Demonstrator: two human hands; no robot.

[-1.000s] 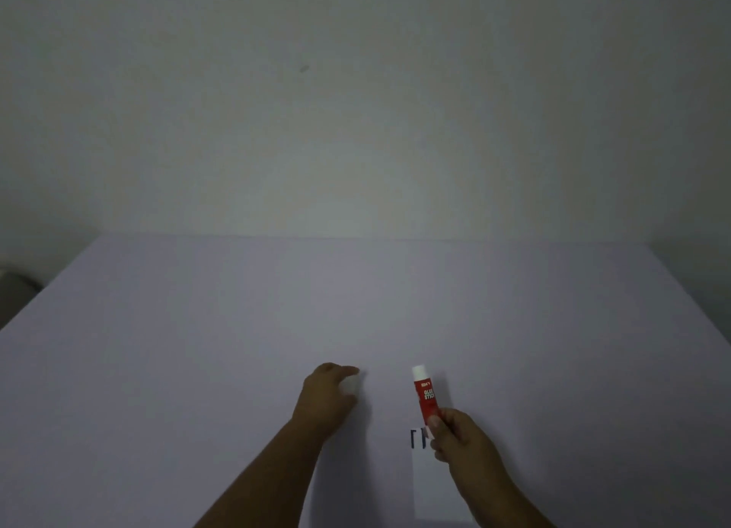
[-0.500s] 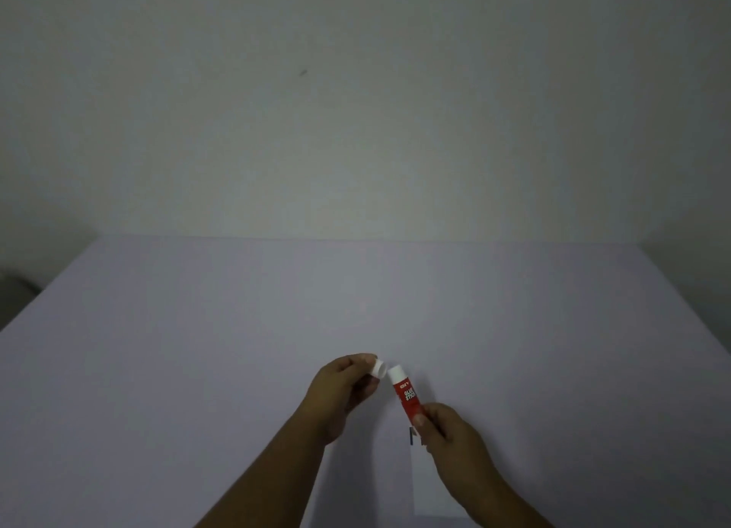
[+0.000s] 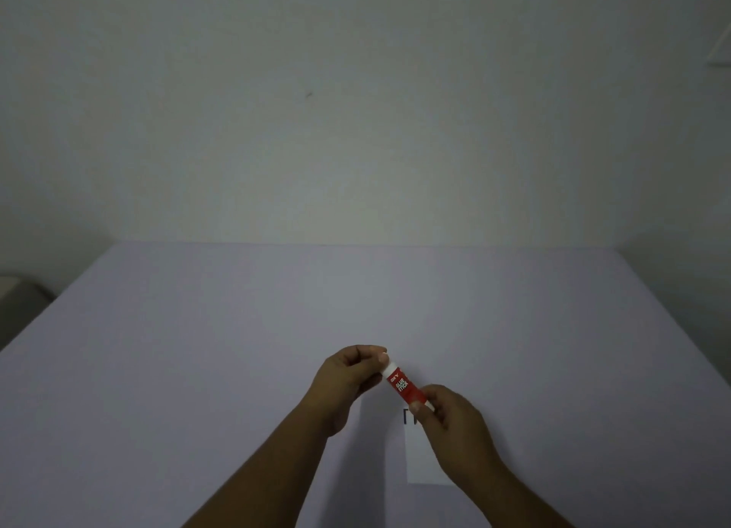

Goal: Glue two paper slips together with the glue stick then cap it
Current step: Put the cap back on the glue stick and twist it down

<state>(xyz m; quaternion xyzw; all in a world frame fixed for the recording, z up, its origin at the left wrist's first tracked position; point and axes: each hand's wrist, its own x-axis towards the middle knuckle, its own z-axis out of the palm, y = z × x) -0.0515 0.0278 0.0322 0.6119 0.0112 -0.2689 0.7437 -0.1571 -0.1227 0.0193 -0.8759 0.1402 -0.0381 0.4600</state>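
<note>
Red glue stick (image 3: 403, 387) tilts above the paper slip (image 3: 421, 462), the right hand (image 3: 451, 420) pinching its base. I see the left hand (image 3: 350, 373) now pinching the white cap (image 3: 390, 367) against its tip; half a second ago they were apart.

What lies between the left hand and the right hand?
In the head view, the red glue stick spans the gap: the left hand pinches its white top end, the right hand holds its base.
</note>
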